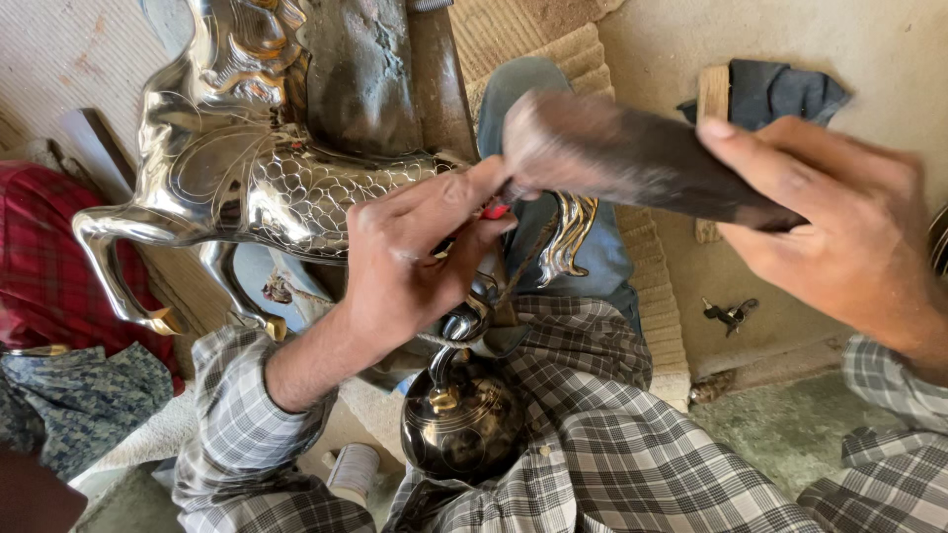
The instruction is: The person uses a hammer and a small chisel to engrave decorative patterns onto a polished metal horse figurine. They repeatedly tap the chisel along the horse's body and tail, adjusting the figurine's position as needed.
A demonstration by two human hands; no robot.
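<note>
Left hand: grip clamped on a thin red-tipped tool against the silver horse figure.
Right hand: grip clamped on a blurred wooden mallet.

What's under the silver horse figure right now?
Under the silver horse figure: woven matting, blue trouser leg, and a dark round pot lower down. The left hand covers its rear.
</note>
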